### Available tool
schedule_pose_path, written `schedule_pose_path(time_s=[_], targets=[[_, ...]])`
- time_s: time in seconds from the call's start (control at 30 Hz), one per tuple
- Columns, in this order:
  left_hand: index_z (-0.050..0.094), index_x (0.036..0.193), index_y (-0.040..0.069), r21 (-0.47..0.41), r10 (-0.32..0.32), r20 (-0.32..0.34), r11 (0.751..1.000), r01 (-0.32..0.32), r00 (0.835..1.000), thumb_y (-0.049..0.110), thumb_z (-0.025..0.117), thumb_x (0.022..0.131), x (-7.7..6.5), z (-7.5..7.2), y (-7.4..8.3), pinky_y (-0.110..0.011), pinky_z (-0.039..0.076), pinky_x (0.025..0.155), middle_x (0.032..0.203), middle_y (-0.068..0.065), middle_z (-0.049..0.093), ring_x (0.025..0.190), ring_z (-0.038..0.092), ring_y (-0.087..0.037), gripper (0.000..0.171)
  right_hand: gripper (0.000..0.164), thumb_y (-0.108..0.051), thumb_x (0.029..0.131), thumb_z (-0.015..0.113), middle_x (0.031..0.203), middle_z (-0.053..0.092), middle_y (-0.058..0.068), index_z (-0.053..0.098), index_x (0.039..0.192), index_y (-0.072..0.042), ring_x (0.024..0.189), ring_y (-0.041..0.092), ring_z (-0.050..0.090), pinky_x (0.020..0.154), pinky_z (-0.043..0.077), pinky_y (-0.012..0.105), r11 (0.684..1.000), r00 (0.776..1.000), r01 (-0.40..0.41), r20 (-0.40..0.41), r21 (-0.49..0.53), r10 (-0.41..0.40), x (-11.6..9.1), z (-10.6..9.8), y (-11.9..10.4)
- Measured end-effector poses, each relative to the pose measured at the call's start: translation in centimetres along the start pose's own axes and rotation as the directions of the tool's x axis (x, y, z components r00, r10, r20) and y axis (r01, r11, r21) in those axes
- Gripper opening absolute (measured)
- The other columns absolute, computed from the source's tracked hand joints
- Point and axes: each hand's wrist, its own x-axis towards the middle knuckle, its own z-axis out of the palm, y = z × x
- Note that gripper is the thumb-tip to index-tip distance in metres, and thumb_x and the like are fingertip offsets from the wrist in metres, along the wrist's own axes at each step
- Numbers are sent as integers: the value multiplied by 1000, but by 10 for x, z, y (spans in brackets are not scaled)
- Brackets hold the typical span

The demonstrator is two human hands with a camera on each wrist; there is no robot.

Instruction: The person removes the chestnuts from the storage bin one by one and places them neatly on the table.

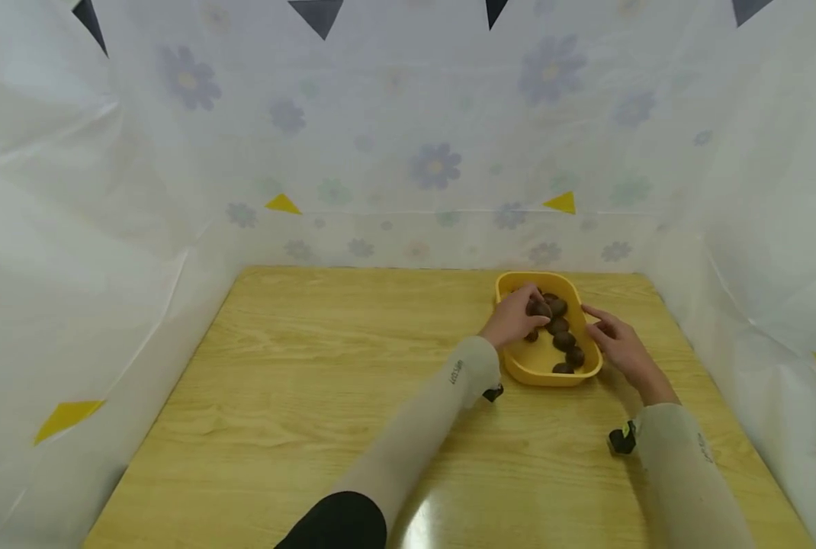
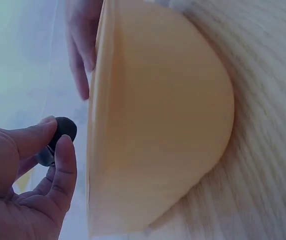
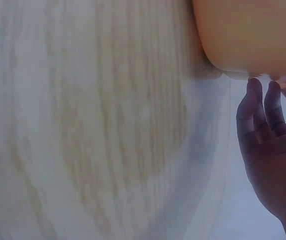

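Note:
A yellow plastic basin stands toward the back right of the table, holding several dark brown rounded pieces that look like chestnuts. Over its left side, my left hand pinches one such dark rounded piece between thumb and fingers. In the left wrist view this piece is near rim height, with another dark shape just behind it. My right hand is at the basin's right side, fingertips against the outer wall and fingers loosely bent. The right wrist view shows those fingertips right at the wall.
The basin stands on a wood-grain table. White plastic sheeting with printed flowers encloses the back and both sides. Yellow and dark triangles mark the sheeting. Small black cameras are strapped at both wrists.

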Motion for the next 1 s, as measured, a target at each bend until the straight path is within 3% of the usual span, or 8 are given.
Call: schedule_pose_path(time_s=[0.23, 0.53, 0.7, 0.87, 1.0], targets=[[53, 127, 17, -88, -22, -23, 996, 20, 999, 25, 65, 103, 0, -19, -17, -25, 51, 68, 111, -4, 62, 84, 63, -16, 28, 60, -37, 113, 41, 130, 56, 32, 28, 165, -11, 96, -4, 57, 78, 51, 15, 1000, 1000, -15, 3, 7, 15, -3, 1, 1], [50, 125, 16, -215, -45, -95, 976, 23, 994, 22, 65, 104, 4, -43, -40, -27, 56, 69, 112, -7, 62, 96, 71, -33, 27, 59, -38, 113, 39, 132, 56, 32, 26, 166, -14, 96, 0, 58, 78, 52, 17, 1000, 1000, -23, 9, 4, 23, -2, -2, 0], [51, 124, 13, -244, -67, -122, 969, 35, 990, 18, 67, 102, 3, -47, -58, -33, 61, 76, 111, -9, 62, 96, 71, -32, 28, 59, -37, 114, 39, 131, 56, 31, 26, 165, -11, 95, -2, 57, 77, 52, 17, 1000, 999, -31, 5, -2, 31, -2, -1, 4], [50, 125, 12, -313, -107, -127, 948, 63, 986, 14, 67, 102, -1, -52, -72, -51, 61, 89, 114, -14, 61, 103, 69, -42, 29, 59, -35, 114, 38, 133, 55, 33, 25, 165, -10, 96, -3, 56, 78, 51, 15, 1000, 1000, -23, 9, -4, 23, 0, 1, 5], [50, 127, 10, -314, -128, -129, 946, 82, 983, 13, 67, 103, -5, -55, -81, -49, 61, 88, 115, -17, 61, 103, 69, -41, 30, 58, -33, 114, 37, 134, 55, 33, 25, 165, -9, 97, -2, 56, 78, 51, 15, 1000, 1000, -26, 10, -8, 26, 1, 1, 5]])
